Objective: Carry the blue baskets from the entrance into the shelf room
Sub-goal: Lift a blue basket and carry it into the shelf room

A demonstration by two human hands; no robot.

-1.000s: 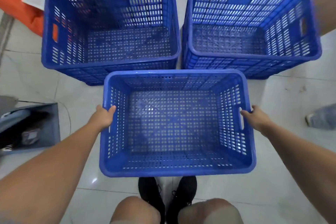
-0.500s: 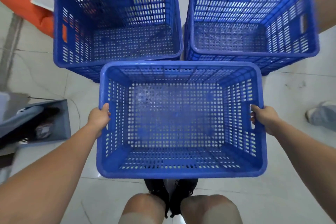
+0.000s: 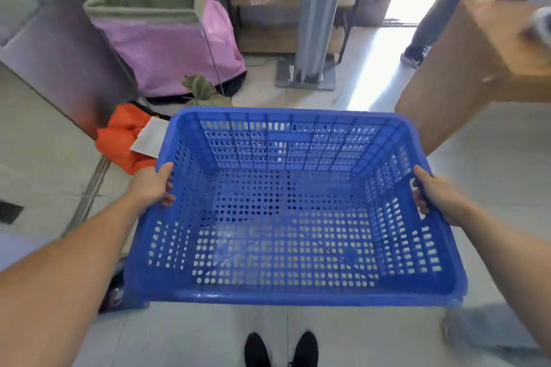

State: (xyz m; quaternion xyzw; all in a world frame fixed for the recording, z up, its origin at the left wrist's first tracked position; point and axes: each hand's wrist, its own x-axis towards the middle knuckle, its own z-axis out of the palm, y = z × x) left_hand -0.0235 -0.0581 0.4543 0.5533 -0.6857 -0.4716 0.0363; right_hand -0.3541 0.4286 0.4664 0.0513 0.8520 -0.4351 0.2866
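One empty blue basket (image 3: 286,140) with perforated walls hangs in the air in front of me, well above the floor. My left hand (image 3: 150,186) grips its left side wall at the handle, thumb over the rim. On the opposite side my right hand (image 3: 436,192) grips the right handle the same way. The two other blue baskets are out of view.
A pink fabric cart (image 3: 167,39) stands ahead left, with an orange cloth (image 3: 122,140) and a paper sheet (image 3: 150,137) on the floor below it. A grey metal post (image 3: 316,9) stands ahead. A wooden table corner (image 3: 477,62) juts in at right. Another person's leg (image 3: 432,9) stands by the bright doorway.
I have lifted the basket off the floor and raised my head; the two baskets behind it have dropped out of view and the room ahead now shows.
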